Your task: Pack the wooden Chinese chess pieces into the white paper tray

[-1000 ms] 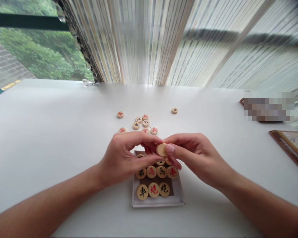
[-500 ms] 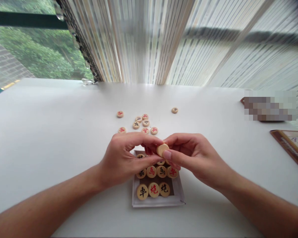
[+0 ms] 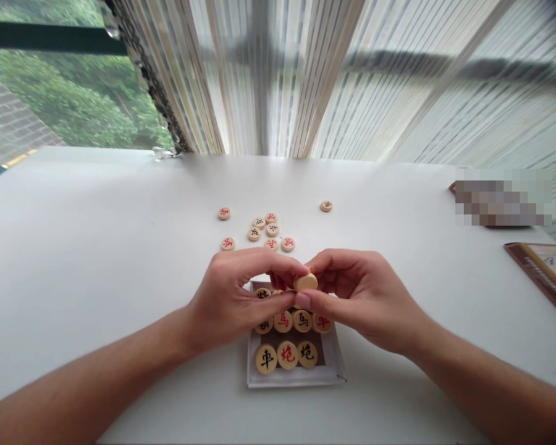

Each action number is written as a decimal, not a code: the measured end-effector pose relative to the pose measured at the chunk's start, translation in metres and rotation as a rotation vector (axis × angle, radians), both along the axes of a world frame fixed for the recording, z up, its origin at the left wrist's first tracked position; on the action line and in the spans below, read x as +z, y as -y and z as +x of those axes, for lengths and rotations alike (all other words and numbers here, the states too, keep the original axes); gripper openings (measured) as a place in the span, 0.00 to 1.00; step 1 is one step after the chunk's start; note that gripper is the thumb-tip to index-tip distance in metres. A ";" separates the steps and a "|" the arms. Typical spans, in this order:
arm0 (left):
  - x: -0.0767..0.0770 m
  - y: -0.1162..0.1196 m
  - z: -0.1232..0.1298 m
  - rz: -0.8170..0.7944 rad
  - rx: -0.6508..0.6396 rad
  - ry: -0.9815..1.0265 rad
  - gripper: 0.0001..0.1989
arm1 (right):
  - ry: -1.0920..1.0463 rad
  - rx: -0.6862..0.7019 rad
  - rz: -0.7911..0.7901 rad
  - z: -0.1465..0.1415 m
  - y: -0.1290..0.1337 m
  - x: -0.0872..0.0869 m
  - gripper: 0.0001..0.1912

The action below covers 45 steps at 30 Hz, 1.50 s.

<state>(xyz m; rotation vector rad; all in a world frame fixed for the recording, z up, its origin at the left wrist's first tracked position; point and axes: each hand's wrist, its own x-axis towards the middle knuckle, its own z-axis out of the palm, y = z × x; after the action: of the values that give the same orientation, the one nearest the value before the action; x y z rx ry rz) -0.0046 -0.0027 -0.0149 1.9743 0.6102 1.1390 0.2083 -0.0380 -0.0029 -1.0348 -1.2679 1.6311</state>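
A round wooden Chinese chess piece point(image 3: 306, 283) is pinched between my left hand point(image 3: 243, 290) and my right hand point(image 3: 352, 290), its plain side facing me. The fingertips of both hands meet around it, above a shallow white box point(image 3: 296, 378). Inside the box lie several chess pieces with red or black characters, among them a red one point(image 3: 287, 355) and a black one point(image 3: 266, 359) in the near row. My fingers hide part of the box's far rows. Beyond my hands, several smaller pieces lie loose, including a red one point(image 3: 288, 244).
On the white table point(image 3: 97, 247), a lone black-marked piece point(image 3: 326, 206) lies farther off to the right. A brown-edged booklet or box point(image 3: 542, 278) rests at the right edge, with a blurred-out item point(image 3: 495, 204) behind it. A striped curtain point(image 3: 269, 80) hangs past the far edge.
The held chess piece has tilted between my fingertips and my right thumb has slid lower along it. The loose pieces and the box stay where they were.
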 end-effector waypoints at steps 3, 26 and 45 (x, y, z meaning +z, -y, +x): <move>0.000 -0.001 0.001 0.017 0.002 0.002 0.10 | 0.021 -0.024 0.083 -0.001 0.000 0.000 0.14; -0.002 -0.008 0.001 0.081 0.045 0.044 0.06 | 0.286 -0.142 0.477 0.004 0.000 0.001 0.08; -0.003 -0.008 -0.006 0.615 0.004 -0.146 0.04 | 0.532 0.135 0.600 0.023 -0.009 0.017 0.07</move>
<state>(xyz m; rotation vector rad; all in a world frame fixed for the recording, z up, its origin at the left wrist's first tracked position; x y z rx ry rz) -0.0108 0.0049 -0.0181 2.5916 0.3567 1.2983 0.2317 -0.0291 0.0137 -1.0326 -2.0548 0.9663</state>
